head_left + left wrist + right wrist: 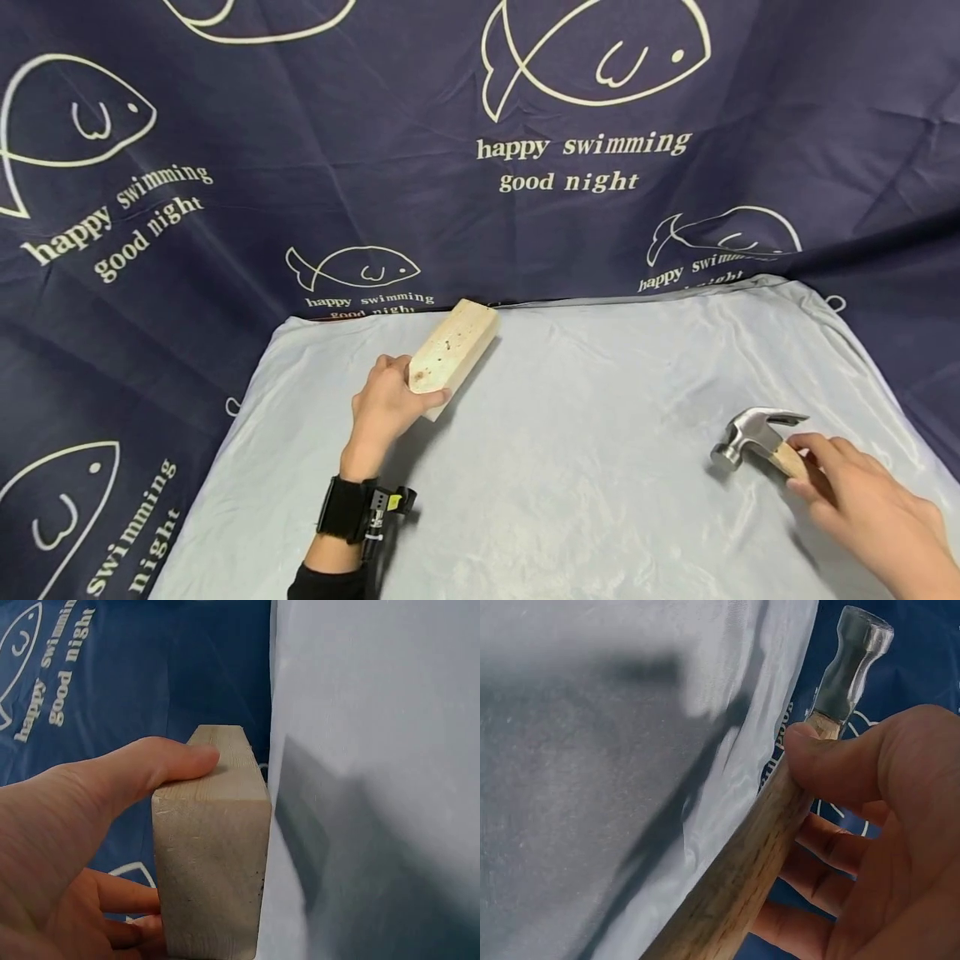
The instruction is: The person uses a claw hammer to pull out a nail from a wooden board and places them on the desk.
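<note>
A pale wooden block [456,346], long and squared with a few dark marks on its top, points toward the far edge of the table. My left hand [386,400] grips its near end; in the left wrist view the thumb lies along one face of the block [214,870] and the fingers go behind it. On the right, my right hand [870,500] holds a claw hammer [757,429] by its wooden handle, close to the steel head. The right wrist view shows the thumb and fingers around the handle [742,855], with the head beyond them.
A light grey cloth [570,467] covers the table. Dark blue fabric [420,150] printed with white fish and lettering hangs behind and at both sides. On my left wrist is a black strap [345,507] with a small camera.
</note>
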Available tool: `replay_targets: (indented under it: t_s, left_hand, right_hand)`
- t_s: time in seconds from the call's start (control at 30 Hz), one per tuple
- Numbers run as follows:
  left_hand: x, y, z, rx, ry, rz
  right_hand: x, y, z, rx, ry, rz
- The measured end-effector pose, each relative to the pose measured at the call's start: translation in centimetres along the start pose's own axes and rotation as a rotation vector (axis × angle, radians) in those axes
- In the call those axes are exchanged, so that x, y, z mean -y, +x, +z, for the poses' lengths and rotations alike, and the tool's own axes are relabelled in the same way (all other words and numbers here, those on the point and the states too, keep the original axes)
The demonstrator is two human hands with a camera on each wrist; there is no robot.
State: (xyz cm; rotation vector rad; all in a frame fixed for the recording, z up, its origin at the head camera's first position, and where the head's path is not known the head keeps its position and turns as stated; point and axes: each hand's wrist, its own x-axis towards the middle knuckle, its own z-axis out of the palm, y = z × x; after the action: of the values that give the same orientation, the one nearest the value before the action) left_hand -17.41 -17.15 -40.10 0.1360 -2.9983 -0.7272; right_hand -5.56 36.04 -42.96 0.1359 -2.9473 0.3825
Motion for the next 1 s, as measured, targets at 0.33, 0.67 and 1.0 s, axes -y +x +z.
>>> replay_targets:
  t_s: [0.33,0.67,1.0]
  left_hand:
    - [-2.5,-1.0,2.7,-0.021,0.010,0.043]
    - [-5.5,-2.7,4.0,-0.026,0.026,0.089]
    - [-7.2,-3.8,6.1,-0.050,0.037,0.134]
  right_hand:
    - [1.5,0.7,-0.3,-0.061,-0.004,-0.039]
    - [4.4,2.4,-0.6,-0.113,0.009,-0.108]
    - [7.1,3.5,-0.3,-0.044,0.005,-0.108]
